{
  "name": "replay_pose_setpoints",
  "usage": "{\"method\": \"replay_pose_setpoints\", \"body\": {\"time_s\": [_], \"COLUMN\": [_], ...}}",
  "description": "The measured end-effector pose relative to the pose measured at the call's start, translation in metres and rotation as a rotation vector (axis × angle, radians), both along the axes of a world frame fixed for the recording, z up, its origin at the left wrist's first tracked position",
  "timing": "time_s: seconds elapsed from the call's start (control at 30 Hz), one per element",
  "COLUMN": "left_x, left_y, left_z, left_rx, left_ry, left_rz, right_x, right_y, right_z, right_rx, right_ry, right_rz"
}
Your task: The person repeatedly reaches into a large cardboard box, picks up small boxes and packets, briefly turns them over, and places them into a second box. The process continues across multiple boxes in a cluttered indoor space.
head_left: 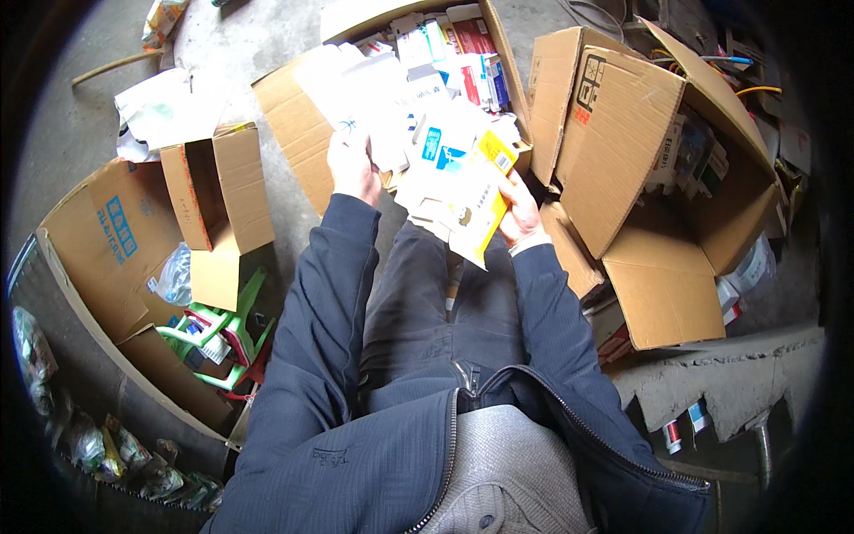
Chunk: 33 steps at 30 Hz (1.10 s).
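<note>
Right hand [521, 210] has its fingers pinched on the edge of a yellow-and-white packet [483, 212], which sits over the near side of the packed carton [289, 129]. Left hand [353, 167] has its fingers closed on the bottom edge of a white card [351, 98], over the packed carton's left flap. Loose flat boxes [436, 147] fan out between the hands, also toward the packed carton's near side. Room's lopsided tbh: right of the packed carton, a big open carton [623, 142] crowds in close, flaps sticking up. Left of it there's a decent strip of bare floor [286, 209], then a low carton [102, 254] with a green plastic stool [213, 325] by its opening. More floor shows beyond the packed carton's far left corner.
</note>
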<state>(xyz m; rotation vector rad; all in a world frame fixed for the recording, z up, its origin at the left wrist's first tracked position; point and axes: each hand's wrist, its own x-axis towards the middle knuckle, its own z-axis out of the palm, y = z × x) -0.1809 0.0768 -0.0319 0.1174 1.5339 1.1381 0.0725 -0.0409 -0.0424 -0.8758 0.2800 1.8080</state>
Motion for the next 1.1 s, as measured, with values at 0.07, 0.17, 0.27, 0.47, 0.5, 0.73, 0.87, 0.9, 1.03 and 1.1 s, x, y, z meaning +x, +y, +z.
{"method": "replay_pose_setpoints", "body": {"time_s": [0.07, 0.17, 0.27, 0.47, 0.5, 0.73, 0.87, 0.9, 1.03, 1.1], "left_x": [-0.003, -0.013, -0.022, -0.035, -0.036, -0.043, -0.057, -0.06, -0.073, -0.076], "left_y": [0.002, 0.006, 0.008, 0.001, -0.001, -0.01, -0.022, -0.027, -0.044, -0.048], "left_z": [-0.001, -0.002, -0.005, -0.01, -0.009, -0.008, -0.019, -0.023, -0.043, -0.052], "left_rx": [0.03, 0.099, 0.09, 0.081, 0.082, -0.024, -0.089, -0.042, -0.048, -0.138], "left_ry": [0.056, 0.23, 0.409, 0.416, 0.394, 0.439, 0.554, 0.57, 0.584, 0.522], "left_rz": [0.015, -0.002, -0.066, -0.087, -0.074, -0.043, -0.148, -0.136, -0.182, -0.194], "right_x": [0.0, 0.001, 0.002, 0.004, 0.004, 0.008, 0.013, 0.014, 0.018, 0.019], "right_y": [0.003, 0.013, 0.021, 0.018, 0.015, 0.0, -0.006, -0.007, -0.008, -0.004], "right_z": [-0.002, -0.004, -0.007, -0.011, -0.012, -0.021, -0.022, -0.022, -0.028, -0.033], "right_rx": [0.008, 0.014, 0.013, -0.004, 0.008, -0.031, -0.095, -0.067, -0.095, -0.107], "right_ry": [0.003, -0.036, -0.104, -0.103, -0.096, -0.104, -0.123, -0.138, -0.155, -0.213], "right_rz": [-0.024, -0.049, -0.042, -0.053, -0.046, -0.012, 0.013, 0.016, -0.004, -0.018]}}
